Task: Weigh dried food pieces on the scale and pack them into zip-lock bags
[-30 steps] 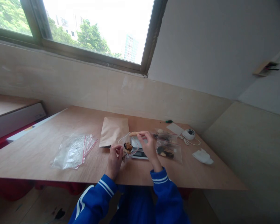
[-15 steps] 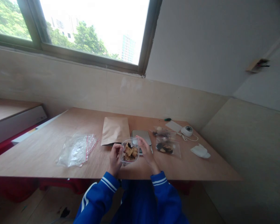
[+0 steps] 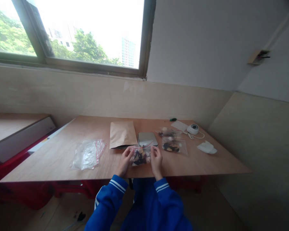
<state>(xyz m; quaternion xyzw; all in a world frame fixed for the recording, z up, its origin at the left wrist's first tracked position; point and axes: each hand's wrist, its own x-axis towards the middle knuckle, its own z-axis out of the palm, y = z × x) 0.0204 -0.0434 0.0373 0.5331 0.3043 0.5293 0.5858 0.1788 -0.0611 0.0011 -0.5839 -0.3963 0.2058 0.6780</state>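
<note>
Between my two hands is a clear zip-lock bag (image 3: 140, 158) with dark and tan dried pieces in it, its red-lined top edge facing away from me. My left hand (image 3: 125, 159) pinches the top left corner of the bag. At the top right corner, my right hand (image 3: 156, 159) grips it between thumb and fingers. Just behind the bag sits a flat scale (image 3: 147, 138) with a grey plate. A brown paper pouch (image 3: 122, 133) lies beyond my left hand, its dark mouth towards me.
Empty clear zip-lock bags (image 3: 85, 154) lie to the left on the wooden table (image 3: 50, 162). Filled bags (image 3: 174, 147) lie to the right. Farther right are a white dome camera (image 3: 193, 129) with a cable, a crumpled white tissue (image 3: 207, 147) and a green-handled screwdriver (image 3: 173, 119).
The bag's mouth was held wide open, showing tan pieces; now its top edge is drawn flat and straight between my hands. My right hand's fingers have closed on the corner. The view has shifted slightly.
</note>
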